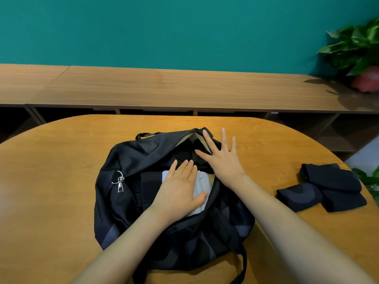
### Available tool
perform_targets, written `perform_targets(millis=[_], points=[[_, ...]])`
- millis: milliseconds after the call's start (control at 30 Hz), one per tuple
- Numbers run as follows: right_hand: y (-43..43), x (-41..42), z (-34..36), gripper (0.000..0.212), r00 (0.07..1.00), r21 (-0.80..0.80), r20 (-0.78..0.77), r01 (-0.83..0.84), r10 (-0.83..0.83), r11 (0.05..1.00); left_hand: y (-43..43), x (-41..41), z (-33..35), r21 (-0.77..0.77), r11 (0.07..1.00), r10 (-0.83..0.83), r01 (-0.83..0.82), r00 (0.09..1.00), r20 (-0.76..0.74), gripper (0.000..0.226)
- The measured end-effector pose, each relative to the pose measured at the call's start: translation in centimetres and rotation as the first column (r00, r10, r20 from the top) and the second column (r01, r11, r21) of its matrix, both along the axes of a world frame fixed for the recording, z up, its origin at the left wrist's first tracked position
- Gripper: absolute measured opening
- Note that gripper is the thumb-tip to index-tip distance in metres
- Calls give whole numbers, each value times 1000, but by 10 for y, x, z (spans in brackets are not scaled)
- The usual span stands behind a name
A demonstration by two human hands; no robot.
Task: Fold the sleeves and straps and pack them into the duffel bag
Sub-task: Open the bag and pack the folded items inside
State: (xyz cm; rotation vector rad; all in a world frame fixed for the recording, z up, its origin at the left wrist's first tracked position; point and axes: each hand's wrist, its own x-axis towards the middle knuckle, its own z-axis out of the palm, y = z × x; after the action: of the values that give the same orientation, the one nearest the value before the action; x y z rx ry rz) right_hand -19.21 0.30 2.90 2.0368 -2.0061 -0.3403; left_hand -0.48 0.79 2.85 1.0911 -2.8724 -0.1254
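Head view only. Black duffel bag (127,160) sits mid-table (61,191), unzipped, its mouth running from the zipper pull (120,184) at left up toward the far right.

Left hand (180,191) is inside the mouth, fingers straight and together, palm flat on a white folded piece (202,181). It presses and does not pinch. A dark folded piece (149,187) lies just beside the white one on its left.

Right hand (221,158) is wide open with fingers fanned, over the far right end of the mouth. Can't tell whether it touches the rim or hovers. It holds nothing.

Left to pack, I judge: a stack of folded dark sleeves (328,183) on the table, well right of the bag. There look to be three, overlapping, with long axes slanting from far-left to near-right.

Key relation: the stack lies to the right of the right hand, so that hand is clearly nearer. The left would have to cross over the bag.

Room: bare tabletop between bag and stack, so the path looks free. The stack's right end sits near the table's rounded right edge, so a sideways nudge could tip a piece off. Grabbing from above seems safer.

Space inside the bag looks open at the far end, beyond the white piece. A shoulder strap (243,269) trails off the near side, out of the way.
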Motion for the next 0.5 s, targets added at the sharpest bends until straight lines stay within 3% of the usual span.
perform_targets(millis=[167,300,400,500], points=[[26,7,1,68,970,-79,239,-17,35,997,1,1,8,11,1000,3,-3,1000,-5,86],[73,-8,-3,64,912,-22,407,-45,50,999,2,-8,27,-92,995,13,-31,982,-188,66],[87,-8,-7,65,916,65,402,-20,-8,998,9,-32,30,-62,995,76,-77,997,-17,61],[91,-8,-4,41,933,91,354,31,-62,995,16,-43,15,-5,994,110,-111,975,196,61]])
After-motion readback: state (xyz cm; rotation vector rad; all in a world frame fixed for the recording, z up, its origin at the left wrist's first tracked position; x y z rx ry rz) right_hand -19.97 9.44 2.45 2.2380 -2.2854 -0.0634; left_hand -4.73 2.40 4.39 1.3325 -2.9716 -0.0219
